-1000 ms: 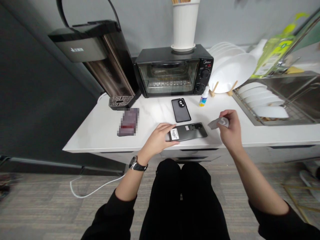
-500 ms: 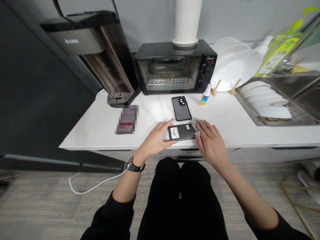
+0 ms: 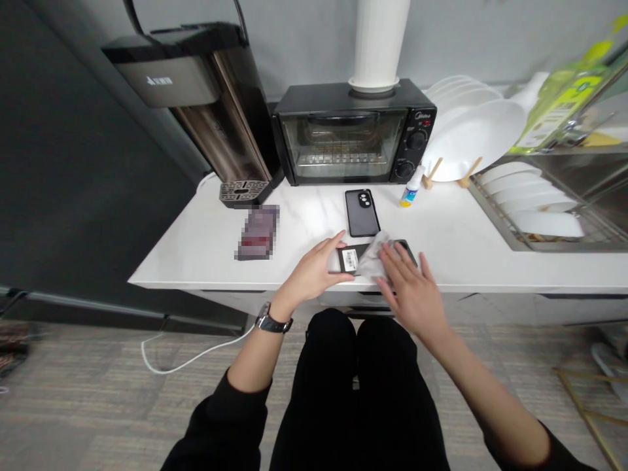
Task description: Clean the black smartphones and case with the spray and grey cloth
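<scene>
A dark phone (image 3: 350, 260) lies back up near the counter's front edge, with a white barcode sticker on its left part and the camera area showing at its right end. My left hand (image 3: 311, 269) grips the phone's left end between thumb and fingers. A thin grey-white cloth (image 3: 373, 260) covers the middle of the phone. My right hand (image 3: 409, 284) presses on the cloth with extended fingers, keeping it against the phone's back. Just behind the phone lies a black phone case (image 3: 362, 214). A small spray bottle (image 3: 411, 188) stands upright to the right of the case.
At the back stands a toaster oven (image 3: 353, 98) bearing a white cylindrical container (image 3: 380, 46). A drinks dispenser (image 3: 220, 118) is at left, with a pixelated flat item (image 3: 258, 232) before it. White plates (image 3: 471, 137) and a sink rack (image 3: 530, 245) are at right.
My right hand has drawn the cloth leftward along the phone, spreading it over the middle and uncovering the camera end. My left hand keeps its grip. The view has shifted slightly.
</scene>
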A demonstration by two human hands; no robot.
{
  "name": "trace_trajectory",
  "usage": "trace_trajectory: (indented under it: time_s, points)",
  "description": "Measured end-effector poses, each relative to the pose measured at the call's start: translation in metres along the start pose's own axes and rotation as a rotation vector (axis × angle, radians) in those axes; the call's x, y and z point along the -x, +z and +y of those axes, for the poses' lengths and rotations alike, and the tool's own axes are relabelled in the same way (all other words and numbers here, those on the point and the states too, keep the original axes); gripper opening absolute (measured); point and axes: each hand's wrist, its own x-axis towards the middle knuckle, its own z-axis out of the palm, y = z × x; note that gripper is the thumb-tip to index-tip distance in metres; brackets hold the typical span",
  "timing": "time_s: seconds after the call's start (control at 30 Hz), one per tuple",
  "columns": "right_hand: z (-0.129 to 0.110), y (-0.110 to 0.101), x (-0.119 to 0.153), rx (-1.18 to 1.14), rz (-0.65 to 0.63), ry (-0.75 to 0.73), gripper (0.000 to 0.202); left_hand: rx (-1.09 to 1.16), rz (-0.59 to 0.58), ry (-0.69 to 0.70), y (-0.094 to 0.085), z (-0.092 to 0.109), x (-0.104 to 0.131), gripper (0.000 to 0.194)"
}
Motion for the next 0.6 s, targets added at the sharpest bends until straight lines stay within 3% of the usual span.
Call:
trace_trajectory:
  time_s: [0.07, 0.13, 0.23, 0.33, 0.4, 0.47, 0.6]
  points:
    - [0.023, -0.001, 0.004, 0.083, 0.065, 0.124, 0.062, 0.001, -0.001, 0.004, -0.001, 0.001, -0.001, 0.103]
    - [0.024, 0.004, -0.001, 0.111, 0.101, 0.200, 0.067, 0.002, 0.001, -0.002, -0.001, 0.001, -0.001, 0.104]
    - [-0.013, 0.017, -0.016, 0.057, 0.079, 0.147, 0.071, 0.025, 0.007, -0.014, -0.002, 0.000, -0.002, 0.102]
    - [-0.058, 0.025, -0.027, -0.053, -0.035, -0.040, 0.071, 0.043, 0.003, -0.013, -0.002, -0.002, -0.001, 0.095]
    - [-0.070, 0.023, -0.026, -0.093, -0.078, -0.111, 0.068, 0.041, 0.005, -0.015, -0.001, -0.002, -0.001, 0.094]
    - [-0.060, 0.018, -0.016, -0.081, -0.077, -0.125, 0.064, 0.040, 0.005, -0.022, -0.001, -0.001, -0.001, 0.098]
    - [-0.008, 0.004, 0.007, 0.041, 0.015, -0.002, 0.068, 0.044, 0.012, -0.043, -0.001, 0.002, -0.002, 0.107]
